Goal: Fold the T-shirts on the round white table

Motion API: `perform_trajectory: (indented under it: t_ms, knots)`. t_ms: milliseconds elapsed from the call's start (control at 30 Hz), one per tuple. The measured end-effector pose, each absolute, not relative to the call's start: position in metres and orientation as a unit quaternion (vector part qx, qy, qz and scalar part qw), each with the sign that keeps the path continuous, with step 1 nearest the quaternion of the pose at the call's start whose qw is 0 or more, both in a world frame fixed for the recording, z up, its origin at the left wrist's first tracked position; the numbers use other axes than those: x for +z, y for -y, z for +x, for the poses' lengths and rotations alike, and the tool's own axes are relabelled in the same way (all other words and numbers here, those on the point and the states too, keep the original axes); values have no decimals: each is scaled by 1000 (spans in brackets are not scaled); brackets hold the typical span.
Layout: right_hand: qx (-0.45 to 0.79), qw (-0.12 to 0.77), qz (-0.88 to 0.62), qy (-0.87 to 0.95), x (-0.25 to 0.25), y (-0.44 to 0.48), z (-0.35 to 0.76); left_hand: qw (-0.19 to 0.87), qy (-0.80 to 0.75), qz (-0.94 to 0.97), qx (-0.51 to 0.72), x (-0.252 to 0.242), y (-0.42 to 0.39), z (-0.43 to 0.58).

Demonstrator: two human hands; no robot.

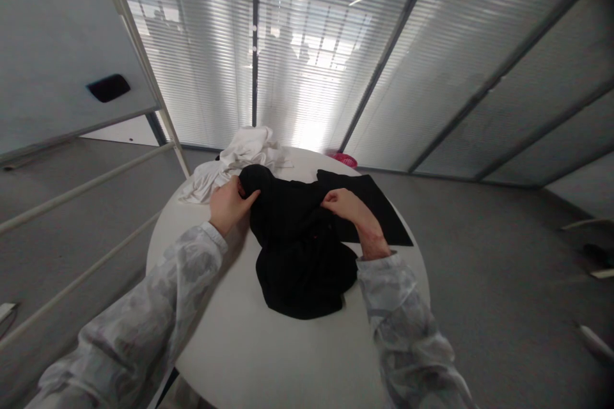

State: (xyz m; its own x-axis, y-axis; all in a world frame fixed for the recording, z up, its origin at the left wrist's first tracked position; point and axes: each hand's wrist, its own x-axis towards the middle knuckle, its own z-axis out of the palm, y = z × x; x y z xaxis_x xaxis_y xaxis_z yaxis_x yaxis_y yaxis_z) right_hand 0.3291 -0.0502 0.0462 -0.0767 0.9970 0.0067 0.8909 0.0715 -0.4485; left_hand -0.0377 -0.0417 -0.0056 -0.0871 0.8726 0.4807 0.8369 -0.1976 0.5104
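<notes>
A crumpled black garment (302, 255) lies bunched on the round white table (288, 358); its exact kind cannot be made out. My left hand (230, 204) grips its upper left part, thumb on top and the other fingers partly hidden by the cloth. On the other side, my right hand (346, 206) pinches the garment's upper right edge between thumb and fingers. Beneath and beyond my right hand, a flat black piece of cloth (377, 208) rests on the table.
A heap of white cloth (244, 156) sits at the table's far left. Something pink (346, 159) shows at the far edge. A whiteboard (52, 32) on a pale metal frame stands to the left. Behind the table runs a glass partition with blinds (316, 45).
</notes>
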Motion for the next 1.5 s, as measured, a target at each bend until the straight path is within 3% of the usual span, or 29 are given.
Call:
perform_trajectory:
  t_ms: [333, 600, 700, 900, 1033, 1167, 1400, 1500]
  knots:
    - [145, 308, -692, 637, 46, 43, 366, 59, -629, 640, 437, -1, 42, -44]
    - [46, 328, -724, 606, 62, 57, 356, 57, -611, 700, 365, -7, 52, -31]
    - [65, 295, -654, 693, 67, 63, 337, 70, -581, 728, 357, -10, 53, -26]
    - [111, 84, -575, 806, 52, 67, 298, 93, -514, 792, 316, -14, 53, -26]
    - [96, 40, -569, 815, 49, 64, 292, 85, -471, 837, 264, -16, 49, -29]
    - [118, 98, -576, 803, 58, 58, 313, 67, -466, 842, 264, -13, 47, -32]
    - [165, 314, -603, 714, 64, 49, 385, 18, -506, 787, 353, 0, 49, -43]
    - [137, 305, -662, 671, 62, 49, 410, -5, -549, 746, 378, 1, 47, -49]
